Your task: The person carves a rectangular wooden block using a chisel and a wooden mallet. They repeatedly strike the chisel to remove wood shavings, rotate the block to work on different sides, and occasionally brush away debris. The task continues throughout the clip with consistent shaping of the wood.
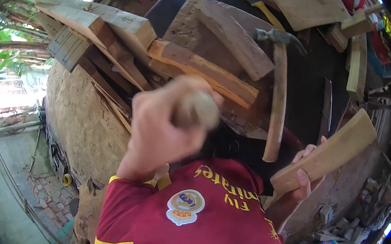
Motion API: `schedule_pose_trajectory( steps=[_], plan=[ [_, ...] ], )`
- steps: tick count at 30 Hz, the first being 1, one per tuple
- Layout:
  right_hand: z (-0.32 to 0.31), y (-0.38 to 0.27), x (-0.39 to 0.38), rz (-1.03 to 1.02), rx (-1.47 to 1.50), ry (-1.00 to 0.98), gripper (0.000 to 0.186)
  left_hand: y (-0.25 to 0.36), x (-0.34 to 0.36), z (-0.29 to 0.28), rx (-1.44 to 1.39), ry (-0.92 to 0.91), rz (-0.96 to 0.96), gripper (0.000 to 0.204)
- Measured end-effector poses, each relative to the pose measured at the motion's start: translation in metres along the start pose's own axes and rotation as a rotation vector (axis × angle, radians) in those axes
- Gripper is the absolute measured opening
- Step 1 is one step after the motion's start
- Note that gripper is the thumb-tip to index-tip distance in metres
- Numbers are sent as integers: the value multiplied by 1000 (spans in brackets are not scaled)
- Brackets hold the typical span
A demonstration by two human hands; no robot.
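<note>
Close to the camera, my left hand [161,123] is closed in a fist, blurred by motion. It grips a pale, round-ended handle [200,110], seen end-on; the rest of that tool is hidden behind the hand. At the right, my right hand [302,177] holds a flat, tapering piece of wood [326,156], with the fingers on its far side and the thumb along its near edge. The piece tilts up toward the right. Between the hands lies a claw hammer [278,93] with a wooden handle, touched by neither hand.
Beyond my left hand are a reddish-brown wooden bar [210,73], a long rough board [236,37] and stacked timber [100,24]. A brush [255,1] with a yellow handle lies at the back. A thin dark blade [327,108] lies right of the hammer. Wood offcuts [352,231] litter the lower right.
</note>
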State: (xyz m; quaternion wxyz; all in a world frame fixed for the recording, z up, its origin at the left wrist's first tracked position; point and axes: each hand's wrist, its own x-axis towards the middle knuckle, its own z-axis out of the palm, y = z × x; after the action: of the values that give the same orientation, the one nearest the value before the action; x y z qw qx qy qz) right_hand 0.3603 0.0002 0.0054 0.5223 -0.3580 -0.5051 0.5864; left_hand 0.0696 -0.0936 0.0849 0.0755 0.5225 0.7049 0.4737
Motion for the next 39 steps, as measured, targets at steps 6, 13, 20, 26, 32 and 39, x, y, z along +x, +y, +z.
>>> schedule_pose_trajectory(
  steps=[6, 13, 20, 26, 32, 39],
  plan=[
    [-3, 5, -3, 52, -25, -42, 95, -42, 21, 20, 326, -43, -221, 37],
    [-12, 6, -13, 77, -95, -46, 95, -40, 23, 51, 318, -106, -272, 41],
    [-25, 14, -16, 113, -57, -26, 85, -32, 21, 58, 445, -158, -251, 42],
    [-27, 15, -13, 109, -102, -49, 84, -28, 40, 54, 366, -326, -162, 42],
    [-31, 21, -14, 85, -142, -48, 87, -28, 49, 62, 470, -307, -199, 55],
    [-39, 23, -16, 34, -271, -49, 83, -35, 54, 65, 462, -207, -350, 91]
  ],
)
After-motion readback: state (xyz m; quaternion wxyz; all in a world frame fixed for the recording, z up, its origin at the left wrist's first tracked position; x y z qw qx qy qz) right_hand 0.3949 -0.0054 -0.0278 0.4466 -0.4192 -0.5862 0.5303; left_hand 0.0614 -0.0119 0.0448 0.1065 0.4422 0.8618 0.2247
